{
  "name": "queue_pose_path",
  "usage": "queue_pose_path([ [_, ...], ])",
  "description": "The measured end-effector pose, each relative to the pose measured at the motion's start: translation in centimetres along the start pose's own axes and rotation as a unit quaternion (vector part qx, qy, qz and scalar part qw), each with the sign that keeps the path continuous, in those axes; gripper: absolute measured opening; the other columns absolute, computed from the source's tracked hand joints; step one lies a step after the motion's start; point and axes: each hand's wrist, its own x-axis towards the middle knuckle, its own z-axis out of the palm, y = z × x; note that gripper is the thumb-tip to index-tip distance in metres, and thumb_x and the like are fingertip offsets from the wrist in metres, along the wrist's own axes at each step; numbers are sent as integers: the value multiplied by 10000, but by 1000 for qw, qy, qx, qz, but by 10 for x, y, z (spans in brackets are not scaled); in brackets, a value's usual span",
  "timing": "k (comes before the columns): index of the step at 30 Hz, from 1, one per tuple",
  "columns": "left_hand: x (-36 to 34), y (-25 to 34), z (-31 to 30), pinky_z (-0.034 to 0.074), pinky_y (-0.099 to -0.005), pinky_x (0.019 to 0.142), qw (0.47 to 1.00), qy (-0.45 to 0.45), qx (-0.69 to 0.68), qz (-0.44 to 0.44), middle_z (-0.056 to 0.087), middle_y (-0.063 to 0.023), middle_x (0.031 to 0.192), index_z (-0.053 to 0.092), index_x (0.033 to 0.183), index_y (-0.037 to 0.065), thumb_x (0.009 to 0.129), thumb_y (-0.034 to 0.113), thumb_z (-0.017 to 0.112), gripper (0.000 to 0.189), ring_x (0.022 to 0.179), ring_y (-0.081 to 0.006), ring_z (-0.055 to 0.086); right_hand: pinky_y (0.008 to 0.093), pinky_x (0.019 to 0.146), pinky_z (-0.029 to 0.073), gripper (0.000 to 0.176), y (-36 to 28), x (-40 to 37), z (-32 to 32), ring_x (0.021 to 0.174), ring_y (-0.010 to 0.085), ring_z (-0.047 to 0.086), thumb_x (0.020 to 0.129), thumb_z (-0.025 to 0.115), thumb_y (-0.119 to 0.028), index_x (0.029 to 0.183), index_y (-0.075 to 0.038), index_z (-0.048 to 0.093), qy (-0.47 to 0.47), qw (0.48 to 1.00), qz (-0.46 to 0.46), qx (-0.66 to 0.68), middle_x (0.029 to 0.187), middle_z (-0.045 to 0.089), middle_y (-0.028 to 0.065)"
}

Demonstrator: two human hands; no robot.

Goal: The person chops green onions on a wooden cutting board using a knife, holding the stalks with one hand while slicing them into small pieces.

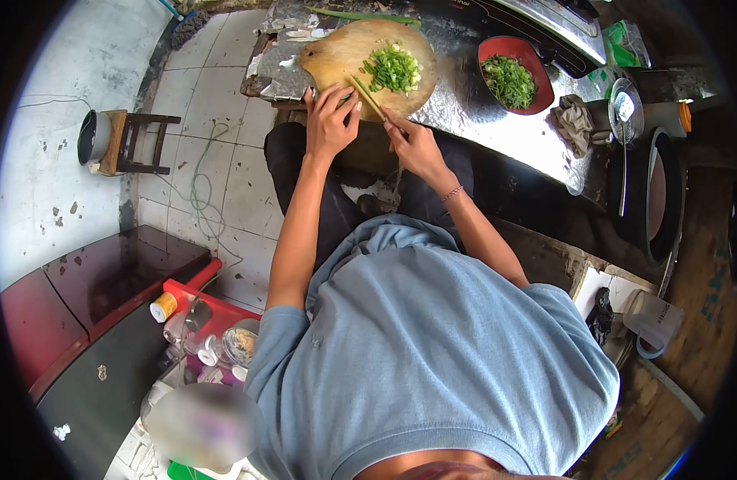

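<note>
A round wooden cutting board (332, 56) lies on the foil-covered counter, with a heap of chopped green onion (392, 69) on it. My left hand (331, 120) rests at the board's near left edge, fingers spread, its fingertips by a green stalk (344, 99). My right hand (416, 148) is closed round the handle of a knife (369, 98), whose narrow blade points up and left over the board toward my left fingertips. Right of the board sits a red bowl (539, 70) holding chopped greens (507, 82). A long green leaf (364, 15) lies behind the board.
A black stove (536, 32) stands at the counter's back. On the right are a crumpled cloth (572, 125), a strainer (626, 108) and a dark pan (664, 192). A stool with a pot (95, 138) is at left; a red tray of jars (216, 308) is lower left.
</note>
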Motion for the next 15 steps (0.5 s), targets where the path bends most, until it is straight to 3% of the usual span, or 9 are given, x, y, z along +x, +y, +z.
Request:
queue_pose_path([
  [5, -9, 1, 6, 347, -572, 1160, 999, 28, -17, -5, 748, -102, 1205, 782, 1173, 44, 971, 201, 694, 271, 1264, -281, 640, 317, 588, 527, 442, -13, -9, 4, 551, 97, 607, 1104, 563, -328, 1540, -256, 584, -20, 998, 43, 29, 685, 658, 34],
  [10, -10, -1, 1, 362, -530, 1166, 1000, 18, -12, 0, 745, -86, 1256, 774, 1180, 32, 962, 187, 703, 276, 1292, -278, 635, 322, 586, 525, 441, -14, -14, 11, 552, 89, 611, 1099, 573, -318, 1535, -248, 589, -26, 996, 66, 54, 692, 664, 40],
  [12, -10, -1, 0, 365, -503, 1173, 1000, 6, -12, -3, 742, -84, 1281, 771, 1191, 32, 951, 163, 708, 281, 1307, -279, 631, 453, 738, 566, 418, -15, -14, 15, 764, 425, 729, 1061, 589, -265, 1471, -199, 634, 8, 998, 51, 22, 775, 688, 269],
  [15, -11, -2, 4, 351, -555, 1168, 1000, 21, -17, -3, 749, -73, 1243, 781, 1145, 47, 969, 216, 703, 256, 1282, -268, 639, 513, 715, 559, 403, -17, -20, 23, 798, 464, 706, 1042, 609, -222, 1440, -188, 658, 52, 998, -3, -19, 794, 688, 272],
])
